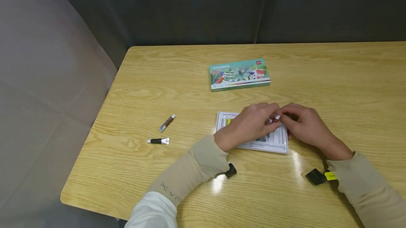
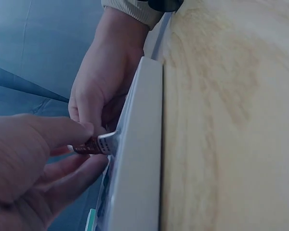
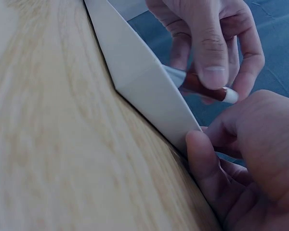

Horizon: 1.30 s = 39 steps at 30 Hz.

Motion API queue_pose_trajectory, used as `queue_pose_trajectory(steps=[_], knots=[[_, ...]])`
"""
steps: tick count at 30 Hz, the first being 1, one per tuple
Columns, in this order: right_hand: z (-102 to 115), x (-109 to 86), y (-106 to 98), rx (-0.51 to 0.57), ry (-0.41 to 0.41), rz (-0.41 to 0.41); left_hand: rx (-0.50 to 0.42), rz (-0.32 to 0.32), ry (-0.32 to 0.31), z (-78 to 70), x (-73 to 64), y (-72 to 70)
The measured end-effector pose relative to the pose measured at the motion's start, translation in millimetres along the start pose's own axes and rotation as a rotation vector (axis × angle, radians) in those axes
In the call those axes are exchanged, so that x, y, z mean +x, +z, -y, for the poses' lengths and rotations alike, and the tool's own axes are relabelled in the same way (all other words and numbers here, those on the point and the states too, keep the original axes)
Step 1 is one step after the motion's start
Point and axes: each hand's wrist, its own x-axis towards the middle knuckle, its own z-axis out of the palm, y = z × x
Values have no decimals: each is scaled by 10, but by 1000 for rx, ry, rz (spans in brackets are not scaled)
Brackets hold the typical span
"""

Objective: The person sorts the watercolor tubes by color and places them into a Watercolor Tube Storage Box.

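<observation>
A white plastic tray (image 1: 269, 147) lies on the table under both hands, with small paint tubes in some of its slots. My left hand (image 1: 255, 122) pinches a reddish-brown paint tube (image 3: 202, 88) between thumb and fingers, above the tray's right part. The tube's white cap points up and away from the slots, and its silver end reaches down to the tray in the left wrist view. At the tray's right edge, my right hand (image 1: 306, 125) grips the rim, a fingertip (image 3: 201, 144) against the outer wall. The left forearm and hand hide much of the tray.
A green illustrated paint box (image 1: 240, 75) lies behind the tray. To the left are a brown paint tube (image 1: 167, 123) and a black paint tube (image 1: 158, 141), lying loose on the wooden table (image 1: 127, 171). Dark camera mounts hang at both wrists.
</observation>
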Motion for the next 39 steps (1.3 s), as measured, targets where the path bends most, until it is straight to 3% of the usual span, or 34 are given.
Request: queue_pose_trajectory(steps=[13,25,39], knots=[[18,-22,-14,-2,34,34,126,73,-85,-54,-18,-1],[7,-31,-20,2,35,39,247,71,-62,-60,-2,37],[6,-11,-10,0,44,55,297,84,-45,-57,-28,47]])
